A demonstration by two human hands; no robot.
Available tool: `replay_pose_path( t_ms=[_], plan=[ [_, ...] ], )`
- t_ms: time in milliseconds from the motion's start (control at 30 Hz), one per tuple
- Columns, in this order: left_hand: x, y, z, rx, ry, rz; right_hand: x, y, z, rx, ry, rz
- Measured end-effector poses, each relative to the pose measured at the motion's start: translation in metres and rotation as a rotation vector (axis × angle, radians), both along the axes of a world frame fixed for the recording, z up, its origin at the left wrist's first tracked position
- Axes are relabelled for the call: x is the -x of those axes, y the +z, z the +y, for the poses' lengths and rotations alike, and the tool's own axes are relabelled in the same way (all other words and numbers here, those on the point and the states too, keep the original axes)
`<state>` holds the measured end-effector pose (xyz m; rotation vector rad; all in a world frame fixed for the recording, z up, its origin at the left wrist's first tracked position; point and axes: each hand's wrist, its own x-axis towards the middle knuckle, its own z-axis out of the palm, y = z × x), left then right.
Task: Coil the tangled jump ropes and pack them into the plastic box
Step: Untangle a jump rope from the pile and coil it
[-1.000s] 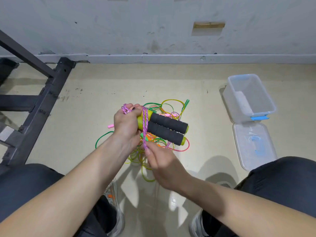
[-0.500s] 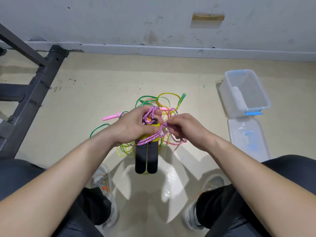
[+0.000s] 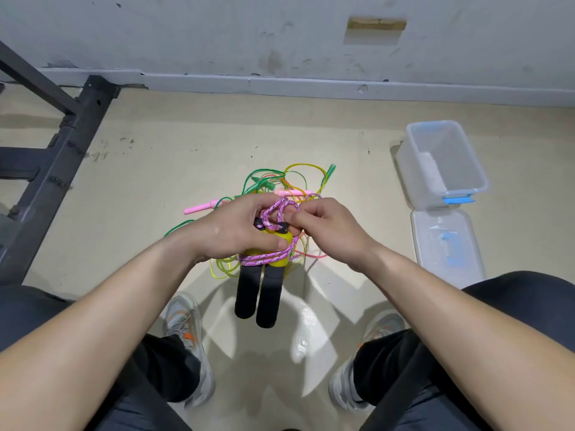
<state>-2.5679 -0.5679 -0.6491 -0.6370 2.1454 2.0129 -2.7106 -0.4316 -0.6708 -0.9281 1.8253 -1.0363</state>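
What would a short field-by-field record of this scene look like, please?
left grip: holds the two foam handles together by their yellow tops, black ends pointing toward the person
right grip: pinches a loop of the pink braided jump rope, which is wound round the handles
rope pile: green, yellow and pink ropes, tangled
plastic box: open, no rope inside
lid: lying flat beside the box

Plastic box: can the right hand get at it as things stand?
Probably yes: the plastic box stands open on the floor to the right, nothing between them. But the right hand is pinching the pink rope.
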Motion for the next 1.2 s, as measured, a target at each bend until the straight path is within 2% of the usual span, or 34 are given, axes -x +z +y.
replay_pose_path(
  t_ms=[133, 267, 400, 500, 600, 700, 800, 867, 933, 1000, 1067, 1133, 1200],
  plan=[
    [-0.002, 0.001, -0.006, 0.039, -0.020, -0.005, 0.000, -0.006, 0.005, 0.060, -0.013, -0.103],
    [0.000, 0.004, -0.010, 0.066, 0.154, 0.046, 0.003, -0.011, 0.006, 0.073, -0.068, -0.158],
    [0.000, 0.006, -0.010, 0.039, 0.130, 0.063, -0.001, -0.010, 0.005, 0.019, -0.098, -0.338],
    [-0.004, 0.006, -0.009, -0.039, 0.070, 0.091, 0.002, -0.003, 0.006, -0.024, -0.038, -0.417],
    [-0.007, 0.005, -0.010, -0.202, -0.005, 0.108, 0.003, 0.002, 0.008, -0.010, 0.078, -0.509],
    [-0.008, 0.006, -0.012, -0.273, -0.056, 0.106, -0.001, 0.007, 0.009, 0.081, 0.095, -0.385],
    [-0.006, 0.009, -0.013, -0.192, -0.072, 0.088, -0.006, 0.006, 0.009, 0.140, -0.001, -0.258],
    [-0.005, 0.011, -0.011, -0.163, -0.088, 0.086, -0.010, 0.004, 0.008, 0.129, -0.022, -0.270],
    [-0.005, 0.011, -0.010, -0.144, -0.096, 0.068, -0.010, 0.003, 0.009, 0.081, -0.054, -0.436],
    [-0.005, 0.010, -0.010, -0.115, -0.097, 0.035, -0.008, 0.005, 0.009, 0.016, -0.068, -0.700],
    [-0.004, 0.009, -0.009, -0.105, -0.049, 0.009, -0.010, 0.008, 0.008, -0.012, -0.031, -0.805],
    [-0.002, 0.005, -0.007, -0.085, 0.034, -0.019, -0.013, 0.008, 0.007, 0.010, -0.018, -0.753],
    [0.000, 0.001, -0.005, 0.010, 0.097, -0.072, -0.015, 0.007, 0.007, 0.021, -0.018, -0.604]
  ],
)
